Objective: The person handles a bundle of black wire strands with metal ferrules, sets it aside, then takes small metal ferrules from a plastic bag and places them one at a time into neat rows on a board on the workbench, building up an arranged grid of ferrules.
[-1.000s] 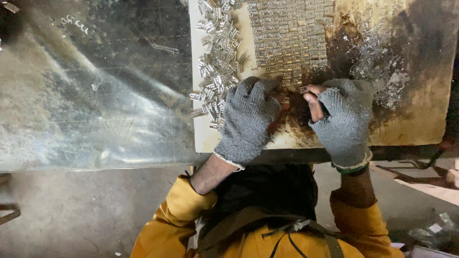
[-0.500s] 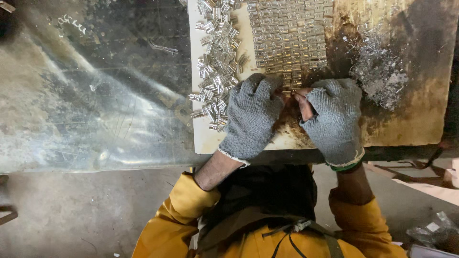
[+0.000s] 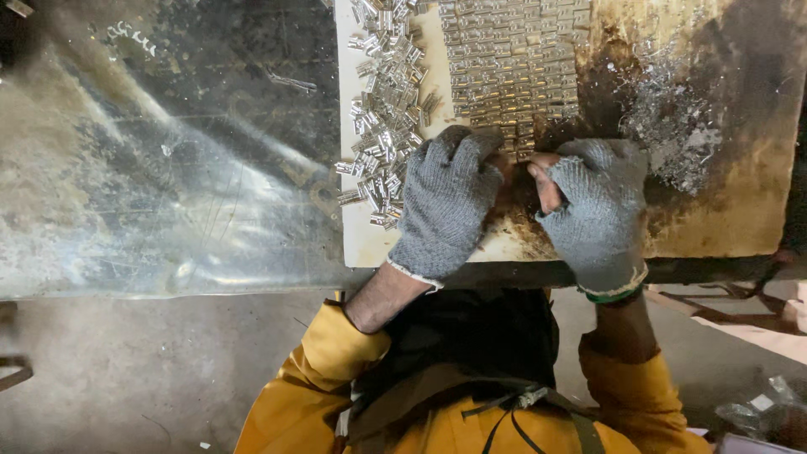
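Low in the frame we see yellow sleeves (image 3: 336,370). Above them, our left hand (image 3: 450,202) and right hand (image 3: 593,210), in grey knit gloves, rest curled on the stained bench (image 3: 740,168) at centre; whether either grip clamps anything we cannot tell. Beyond lie neat rows of small shiny metal clips (image 3: 513,59), with a loose pile of clips (image 3: 387,109) at their left.

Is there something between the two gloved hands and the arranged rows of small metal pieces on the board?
Nothing visible does. The left hand and right hand rest at the near edge of the arranged rows of metal pieces, fingertips touching them. The loose pile of metal pieces lies to the left, not between.
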A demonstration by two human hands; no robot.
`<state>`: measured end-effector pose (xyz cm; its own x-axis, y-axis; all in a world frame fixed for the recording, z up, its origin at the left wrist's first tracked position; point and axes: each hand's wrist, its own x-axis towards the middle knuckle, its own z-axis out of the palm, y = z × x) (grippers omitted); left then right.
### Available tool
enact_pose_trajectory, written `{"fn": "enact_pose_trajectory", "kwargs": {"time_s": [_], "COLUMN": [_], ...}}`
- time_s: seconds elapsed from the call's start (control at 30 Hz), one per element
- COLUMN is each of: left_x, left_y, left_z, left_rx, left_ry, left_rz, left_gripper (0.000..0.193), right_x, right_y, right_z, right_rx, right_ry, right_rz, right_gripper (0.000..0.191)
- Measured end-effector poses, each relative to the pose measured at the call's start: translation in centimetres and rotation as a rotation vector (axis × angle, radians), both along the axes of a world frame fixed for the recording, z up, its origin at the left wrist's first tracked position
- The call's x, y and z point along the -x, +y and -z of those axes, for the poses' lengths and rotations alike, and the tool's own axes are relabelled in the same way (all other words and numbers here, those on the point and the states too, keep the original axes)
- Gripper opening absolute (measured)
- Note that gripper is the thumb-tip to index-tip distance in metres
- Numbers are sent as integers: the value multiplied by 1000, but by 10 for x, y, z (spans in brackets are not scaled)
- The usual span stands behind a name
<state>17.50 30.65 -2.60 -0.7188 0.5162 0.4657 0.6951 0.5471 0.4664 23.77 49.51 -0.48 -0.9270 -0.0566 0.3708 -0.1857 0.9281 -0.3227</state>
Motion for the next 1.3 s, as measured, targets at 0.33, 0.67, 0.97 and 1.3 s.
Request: {"fn": "enact_pose_trajectory", "kwargs": {"time_s": [0.33,0.67,0.97,1.3], "left_x": [-34,-36,-32,-40], "left_y": [-90,-71,-61,-51], "left_z": [-35,-22,-19,-13], "left_rx": [-103,-111,-122,-63], "left_ry": [-176,-271,-316,-239], "left_rz": [-203,-214,-73,-80], "left_gripper": [41,57,42,35], "right_x": [-3,11,-39,-32], "right_y": [-45,-61,-34,-19], "right_z": [-14,-23,-15,-17], "right_rx": [52,-115,93,38], "right_ry": [-41,-95,-73,-79], "right_rz": [-113,-108,-2,-84], "right_gripper": [22,23,15,15]}}
